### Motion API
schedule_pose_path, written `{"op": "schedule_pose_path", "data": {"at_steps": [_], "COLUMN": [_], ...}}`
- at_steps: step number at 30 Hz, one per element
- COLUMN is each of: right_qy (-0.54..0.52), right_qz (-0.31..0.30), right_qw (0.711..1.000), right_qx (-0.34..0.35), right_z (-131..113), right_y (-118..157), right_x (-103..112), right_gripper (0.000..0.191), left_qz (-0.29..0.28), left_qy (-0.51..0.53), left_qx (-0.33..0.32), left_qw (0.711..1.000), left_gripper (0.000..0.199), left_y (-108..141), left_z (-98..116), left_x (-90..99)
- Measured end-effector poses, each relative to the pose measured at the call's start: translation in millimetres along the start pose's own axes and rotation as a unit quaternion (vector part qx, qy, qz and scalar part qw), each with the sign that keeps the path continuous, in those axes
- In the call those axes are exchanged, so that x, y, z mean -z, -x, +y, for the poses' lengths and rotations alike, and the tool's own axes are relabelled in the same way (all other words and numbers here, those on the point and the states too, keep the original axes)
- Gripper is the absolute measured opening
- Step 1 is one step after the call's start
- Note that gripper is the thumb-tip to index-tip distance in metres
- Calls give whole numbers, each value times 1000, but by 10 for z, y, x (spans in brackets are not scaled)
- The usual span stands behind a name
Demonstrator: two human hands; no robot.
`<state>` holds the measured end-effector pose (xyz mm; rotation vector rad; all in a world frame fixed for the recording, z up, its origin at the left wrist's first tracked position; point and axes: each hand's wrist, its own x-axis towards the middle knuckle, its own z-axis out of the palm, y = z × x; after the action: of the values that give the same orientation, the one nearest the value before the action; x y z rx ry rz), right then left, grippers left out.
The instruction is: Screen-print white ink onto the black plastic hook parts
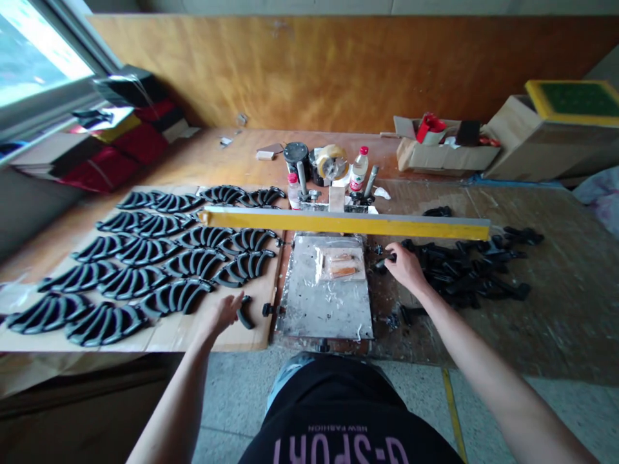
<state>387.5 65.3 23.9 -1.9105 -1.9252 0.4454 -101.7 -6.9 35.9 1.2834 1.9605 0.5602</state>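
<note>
My left hand (223,317) is over the cardboard on the left, its fingers apart beside a single curved black piece (245,313); whether they touch it I cannot tell. To its left, many similar curved black pieces (130,251) lie in fanned rows. At the right edge of the base plate, my right hand (404,265) pinches a curved black handle-like piece (384,263). A loose heap of black pieces (449,270) lies just beyond that hand. Between my hands, the flat metal base plate (324,309) carries a pale block (341,263) with an orange-brown shape on it.
A long yellow-edged screen frame (348,224) spans above the plate, held by clamps (302,183). Behind it stand a red-capped bottle (358,169), a tape roll (333,162) and a dark can (296,158). Cardboard boxes (447,154) sit back right; red boxes (109,161) back left.
</note>
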Motion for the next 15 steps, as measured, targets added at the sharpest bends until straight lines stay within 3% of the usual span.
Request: {"op": "schedule_pose_path", "data": {"at_steps": [3,5,9,12,15], "right_qy": [-212,-279,-202,-102,-48], "right_qz": [-67,-134,-205,-209,-115], "right_qw": [974,948,953,969,992], "right_qx": [-50,-75,-91,-83,-27], "right_z": [-405,-626,-838,-762,-513], "right_y": [-160,-227,-249,-201,-190], "right_x": [-60,-179,-360,-337,-173], "right_gripper": [13,15,28,39,37], "left_qz": [15,33,58,20,11], "left_qy": [60,167,357,400,390], "left_qx": [-33,-96,-195,-216,-217], "left_qw": [998,981,912,890,895], "left_gripper": [44,44,47,49,51], "left_y": [-102,-128,-81,-9,82], "left_z": [526,958,1720,1982,1950], "left_x": [3,-46,-161,-217,-237]}}
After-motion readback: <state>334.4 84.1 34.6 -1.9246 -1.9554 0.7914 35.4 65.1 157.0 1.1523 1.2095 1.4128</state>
